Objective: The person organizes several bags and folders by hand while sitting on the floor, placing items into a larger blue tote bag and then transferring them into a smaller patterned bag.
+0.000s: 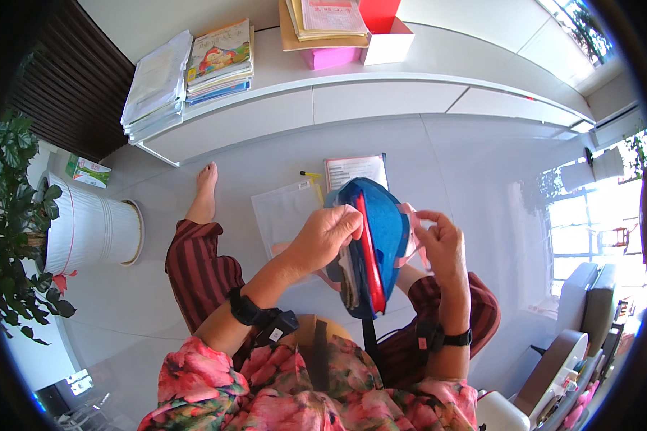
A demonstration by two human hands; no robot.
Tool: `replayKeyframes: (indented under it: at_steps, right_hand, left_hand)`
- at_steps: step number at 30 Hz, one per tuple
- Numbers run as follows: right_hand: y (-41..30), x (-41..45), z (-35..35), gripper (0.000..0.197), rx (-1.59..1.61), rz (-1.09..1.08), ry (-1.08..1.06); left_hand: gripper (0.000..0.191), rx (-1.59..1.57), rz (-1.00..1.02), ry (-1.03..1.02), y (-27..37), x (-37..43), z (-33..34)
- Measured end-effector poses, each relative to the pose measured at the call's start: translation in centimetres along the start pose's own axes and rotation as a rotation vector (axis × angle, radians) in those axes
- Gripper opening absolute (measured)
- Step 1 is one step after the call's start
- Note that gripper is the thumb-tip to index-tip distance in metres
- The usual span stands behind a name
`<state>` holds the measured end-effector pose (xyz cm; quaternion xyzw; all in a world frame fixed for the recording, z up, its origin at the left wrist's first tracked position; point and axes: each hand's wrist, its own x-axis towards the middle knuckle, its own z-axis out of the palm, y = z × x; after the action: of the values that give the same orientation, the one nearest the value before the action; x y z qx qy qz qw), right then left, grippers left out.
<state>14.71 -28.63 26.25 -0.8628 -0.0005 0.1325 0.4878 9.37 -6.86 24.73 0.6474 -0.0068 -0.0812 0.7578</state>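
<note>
A blue bag (385, 231) hangs upright before me, its mouth spread. My left hand (329, 234) is closed at the bag's mouth, on its left side; what lies under the fingers is hidden. Between thumb and fingers, my right hand (442, 242) pinches the pink handle strap (410, 249) on the right side. Inside stands a red folder or book (374, 269), edge up. Left of it, pale papers or booklets (349, 275) show in the bag. Another pink strap (329, 280) droops at the left, below my left wrist.
On the tiled floor beyond the bag lie a clear plastic document pouch (280, 213), a printed booklet (357, 168) and a yellow pen (314, 174). A long white cabinet (259, 113) bears a book stack (219, 59). A white planter (100, 229) stands left.
</note>
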Motion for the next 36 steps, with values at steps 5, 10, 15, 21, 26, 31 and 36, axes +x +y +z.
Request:
replayKeyframes:
  at_steps: [5,10,15,21,26,31,36]
  right_hand:
    - [-0.4,0.1,-0.5,0.036,-0.441,-0.022,0.208]
    - [2.8,-2.7,1.1,0.037,-0.687,-0.143,-0.067]
    - [-2.2,-7.8,-4.3,0.031,-0.49,-0.276,-0.538]
    - [-6.4,-11.7,-4.9,0.026,-0.48,-0.817,-0.417]
    - [-8.5,-7.9,-0.9,0.018,-0.426,-1.036,-0.044]
    - [-5.5,-5.4,2.0,0.011,-0.317,-0.887,-0.119]
    - [-4.1,-6.8,3.0,0.016,-0.172,-0.641,-0.13]
  left_hand:
    - [0.029,-0.076,-0.055,0.044,-0.1,-2.0,0.0]
    - [0.027,-0.178,0.085,0.056,2.3,-2.6,0.4]
    - [0.023,-0.189,0.03,0.072,3.6,-4.9,-0.3]
    - [0.017,-0.191,0.026,0.002,5.5,-5.7,0.6]
    - [0.024,0.048,0.095,-0.105,10.0,-8.0,3.9]
    - [0.029,0.141,-0.039,-0.246,3.6,-7.8,3.6]
    - [0.018,0.117,0.056,-0.15,-2.2,-9.0,3.8]
